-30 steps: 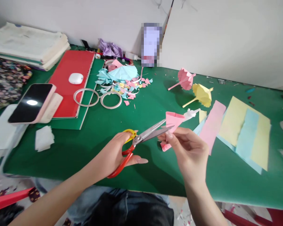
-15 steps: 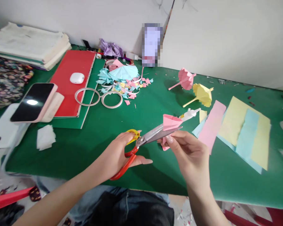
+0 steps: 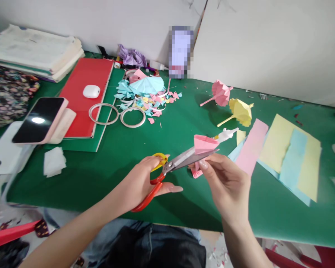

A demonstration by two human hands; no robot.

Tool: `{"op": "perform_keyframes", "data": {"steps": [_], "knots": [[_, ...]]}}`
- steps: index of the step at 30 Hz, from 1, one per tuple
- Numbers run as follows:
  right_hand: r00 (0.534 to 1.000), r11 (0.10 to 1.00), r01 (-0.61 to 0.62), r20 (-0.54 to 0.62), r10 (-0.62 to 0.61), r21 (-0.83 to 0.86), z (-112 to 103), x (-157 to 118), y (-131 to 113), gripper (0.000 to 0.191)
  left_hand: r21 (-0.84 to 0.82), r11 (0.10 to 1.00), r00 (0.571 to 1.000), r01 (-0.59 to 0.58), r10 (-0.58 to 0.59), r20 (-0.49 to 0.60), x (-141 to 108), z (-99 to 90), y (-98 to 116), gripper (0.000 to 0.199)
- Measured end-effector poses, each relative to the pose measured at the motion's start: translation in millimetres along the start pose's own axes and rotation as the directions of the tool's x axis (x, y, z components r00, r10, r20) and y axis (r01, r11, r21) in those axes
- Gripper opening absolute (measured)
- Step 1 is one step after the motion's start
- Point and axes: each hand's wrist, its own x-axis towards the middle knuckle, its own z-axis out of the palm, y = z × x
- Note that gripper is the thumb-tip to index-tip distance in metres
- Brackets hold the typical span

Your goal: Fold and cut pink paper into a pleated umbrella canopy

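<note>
My left hand grips a pair of scissors by its yellow and red handles, thumb through the lower loop. The blades point right and lie across a folded piece of pink paper, which shows above and below them. My right hand pinches the lower part of this paper between thumb and fingers, just under the blade tips. Behind the paper lies a white glue tube. Farther back are a pink paper umbrella and a yellow paper umbrella.
Pink, yellow and blue paper sheets lie to the right. Paper scraps are heaped at the back, beside two tape rings. A red folder, a phone and stacked papers occupy the left. A wall bounds the back.
The scissors, pink paper and both hands have shifted slightly to the right. The blades look a little closer together around the paper.
</note>
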Motion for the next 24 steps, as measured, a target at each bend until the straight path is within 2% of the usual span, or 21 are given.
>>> {"op": "perform_keyframes", "data": {"steps": [3, 5, 8, 13, 15, 18, 20, 22, 24], "knots": [[1.000, 0.999, 0.031, 0.001, -0.031, -0.028, -1.2, 0.5, 1.1, 0.012, 0.148, 0.985, 0.994, -0.088, 0.077, 0.084, -0.4, -2.8, -1.8, 0.026], [0.999, 0.997, 0.050, 0.007, -0.050, -0.055, -1.9, 0.8, 0.7, 0.011, 0.187, 0.975, 0.990, -0.120, 0.104, 0.094, -0.9, -3.2, -2.0, 0.036], [0.997, 0.993, 0.071, 0.007, -0.071, -0.089, -1.5, -0.1, -0.9, 0.012, 0.186, 0.977, 0.994, -0.109, 0.103, 0.042, -2.1, -1.6, -0.4, 0.038], [0.994, 0.986, 0.108, -0.015, -0.111, -0.130, 1.3, -3.4, -2.3, 0.018, 0.164, 0.986, 0.999, -0.002, 0.009, -0.041, -5.5, 2.3, 4.3, 0.023], [0.991, 0.981, 0.128, -0.012, -0.131, -0.144, 1.6, -3.9, -2.8, 0.018, 0.177, 0.984, 0.998, -0.023, 0.033, -0.053, -6.4, 3.0, 5.1, 0.022], [0.989, 0.978, 0.143, -0.001, -0.145, -0.152, 1.2, -3.8, -3.8, 0.018, 0.208, 0.975, 0.996, -0.077, 0.087, -0.037, -6.6, 4.1, 4.7, 0.031], [0.989, 0.977, 0.145, 0.005, -0.146, -0.154, 0.7, -3.8, -4.6, 0.019, 0.135, 0.989, 0.997, -0.062, 0.068, -0.039, -6.1, 5.7, 3.9, 0.035], [0.988, 0.976, 0.150, 0.005, -0.151, -0.155, 0.2, -4.1, -5.4, 0.019, -0.058, 0.998, 0.997, 0.021, -0.025, -0.069, -5.4, 7.7, 3.5, 0.030], [0.988, 0.976, 0.153, -0.001, -0.156, -0.157, -0.1, -4.6, -6.0, 0.019, -0.265, 0.957, 0.985, 0.116, -0.144, -0.090, -4.8, 9.4, 3.6, 0.018]]}}
